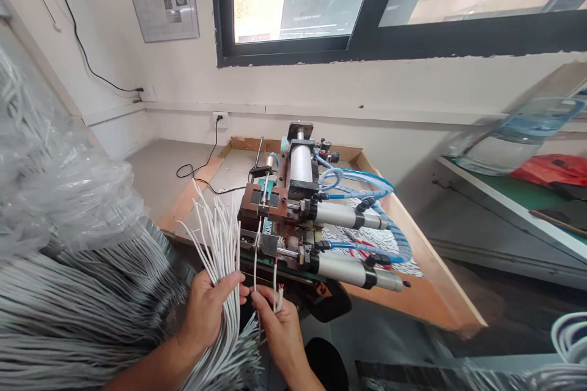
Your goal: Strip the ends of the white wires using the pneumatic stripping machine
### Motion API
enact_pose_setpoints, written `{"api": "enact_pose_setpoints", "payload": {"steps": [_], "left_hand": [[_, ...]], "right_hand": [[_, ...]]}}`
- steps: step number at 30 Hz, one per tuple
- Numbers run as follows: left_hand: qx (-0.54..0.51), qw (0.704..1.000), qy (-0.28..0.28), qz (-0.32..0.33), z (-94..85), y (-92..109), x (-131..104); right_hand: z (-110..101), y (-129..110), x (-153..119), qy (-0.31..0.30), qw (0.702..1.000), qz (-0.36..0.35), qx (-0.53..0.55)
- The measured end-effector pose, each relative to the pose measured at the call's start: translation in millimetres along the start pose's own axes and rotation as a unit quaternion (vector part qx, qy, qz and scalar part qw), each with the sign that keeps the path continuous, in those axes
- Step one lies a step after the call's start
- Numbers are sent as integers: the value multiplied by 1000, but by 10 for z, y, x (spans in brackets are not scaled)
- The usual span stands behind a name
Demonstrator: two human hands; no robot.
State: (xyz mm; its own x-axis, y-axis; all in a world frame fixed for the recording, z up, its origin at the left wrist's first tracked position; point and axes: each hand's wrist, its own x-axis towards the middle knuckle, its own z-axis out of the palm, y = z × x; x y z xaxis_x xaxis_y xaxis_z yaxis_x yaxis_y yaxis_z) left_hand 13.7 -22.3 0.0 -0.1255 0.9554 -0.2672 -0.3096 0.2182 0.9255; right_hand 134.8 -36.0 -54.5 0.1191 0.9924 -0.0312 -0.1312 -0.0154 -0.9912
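My left hand [208,305] is closed round a thick bundle of white cables [219,244], whose cut ends fan upward. Beside it, my right hand [279,320] pinches a few white cables [255,262]. One of these runs up into the jaws of a pneumatic wire-stripping machine [270,201], where a red stretch of wire shows. Another cable in the right hand has a red tip [280,288]. The lower parts of the bundle hang below both hands. My fingertips nearly meet in front of the machine.
Grey-white cables under clear plastic [68,183] are heaped at the left. Blue air hoses [367,180] and silver cylinders [348,215] extend right from the machine. It sits in a wooden-edged tray [426,262] full of stripped scraps. A shelf [518,201] holds a water bottle [518,134].
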Motion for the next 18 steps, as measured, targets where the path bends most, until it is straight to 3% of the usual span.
{"api": "enact_pose_setpoints", "payload": {"steps": [4, 7, 10, 13, 15, 18], "left_hand": [[9, 1000, -5, 29, -11, -11, -3], [8, 998, -13, 53, -24, -17, 6], [18, 999, -10, 49, -33, -26, 12], [24, 999, -6, 44, -22, -33, 14], [33, 998, -13, 45, -9, -32, 15], [49, 997, -36, 54, -2, -21, 19]], "right_hand": [[-108, 435, -39, -7, 991, -8, -137], [-182, 887, -141, -35, 962, 48, -266], [-249, 1051, -159, -4, 946, 84, -312], [-241, 709, -35, 20, 953, 52, -296], [-165, 295, 67, -44, 986, -12, -163], [15, -239, 153, -113, 993, -25, 17]]}}
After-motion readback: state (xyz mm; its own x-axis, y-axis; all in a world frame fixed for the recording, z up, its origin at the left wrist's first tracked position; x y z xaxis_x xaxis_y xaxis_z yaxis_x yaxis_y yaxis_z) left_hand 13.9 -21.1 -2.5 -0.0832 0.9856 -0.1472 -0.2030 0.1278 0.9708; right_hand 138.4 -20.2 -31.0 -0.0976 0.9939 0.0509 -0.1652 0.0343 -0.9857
